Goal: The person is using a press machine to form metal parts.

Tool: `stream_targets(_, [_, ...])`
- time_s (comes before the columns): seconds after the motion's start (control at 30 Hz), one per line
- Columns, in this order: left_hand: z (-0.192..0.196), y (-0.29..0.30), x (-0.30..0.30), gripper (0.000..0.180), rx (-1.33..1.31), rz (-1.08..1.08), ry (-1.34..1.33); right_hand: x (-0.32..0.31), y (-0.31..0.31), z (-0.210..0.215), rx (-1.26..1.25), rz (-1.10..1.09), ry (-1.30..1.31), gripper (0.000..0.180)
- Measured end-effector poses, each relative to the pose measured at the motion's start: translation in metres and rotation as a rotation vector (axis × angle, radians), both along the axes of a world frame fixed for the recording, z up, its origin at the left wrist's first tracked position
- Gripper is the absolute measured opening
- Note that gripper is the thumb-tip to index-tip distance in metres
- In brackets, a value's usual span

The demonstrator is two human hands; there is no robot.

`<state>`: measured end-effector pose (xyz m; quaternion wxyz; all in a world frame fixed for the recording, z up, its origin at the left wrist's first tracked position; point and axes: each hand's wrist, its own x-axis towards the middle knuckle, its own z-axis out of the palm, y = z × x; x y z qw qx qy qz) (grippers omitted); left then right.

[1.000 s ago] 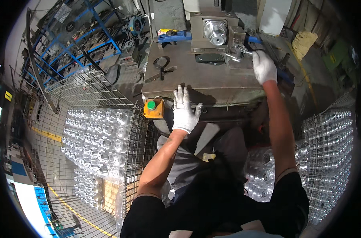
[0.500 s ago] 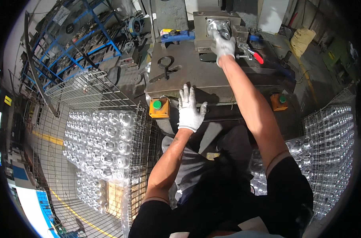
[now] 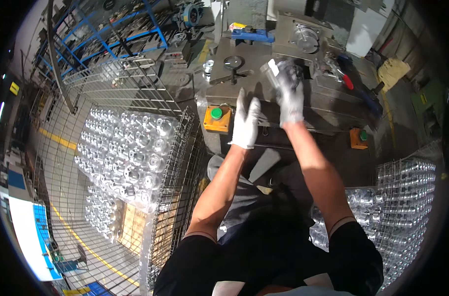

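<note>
Two wire-mesh baskets flank the person, the bigger left basket point(image 3: 135, 148) packed with rows of shiny round metal parts, the right basket point(image 3: 407, 197) holding more of the same. Between them stands a heavy grey steel bench point(image 3: 313, 106) with a dull, scuffed top, a blocky fixture point(image 3: 303, 37) with a round polished face at its far side, and a yellow box with a green button point(image 3: 217, 118) on its front left. Both hands wear white knit gloves. The left hand point(image 3: 245, 123) lies flat and open on the bench's near edge, fingers spread, holding nothing. The right hand point(image 3: 289, 96) is closed round a small bright metal part point(image 3: 271, 71), blurred, held above the bench top; its light end juts up and to the left from the grip, the long axis hard to tell.
</note>
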<state>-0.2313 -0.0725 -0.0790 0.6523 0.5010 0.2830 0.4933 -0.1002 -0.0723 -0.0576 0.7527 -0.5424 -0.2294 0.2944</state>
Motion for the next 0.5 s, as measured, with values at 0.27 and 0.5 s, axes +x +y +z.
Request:
stream_targets(0.27, [0.015, 0.02, -0.073, 0.056, -0.341, 0.047, -0.604, -0.05, 0.026, 0.012, -0.28, 0.439, -0.675, 0.053])
stream_targets(0.5, [0.015, 0.036, -0.075, 0.06, -0.276, 0.099, -0.641, -0.026, 0.13, 0.009, -0.824, 0.338, -1.219, 0.038])
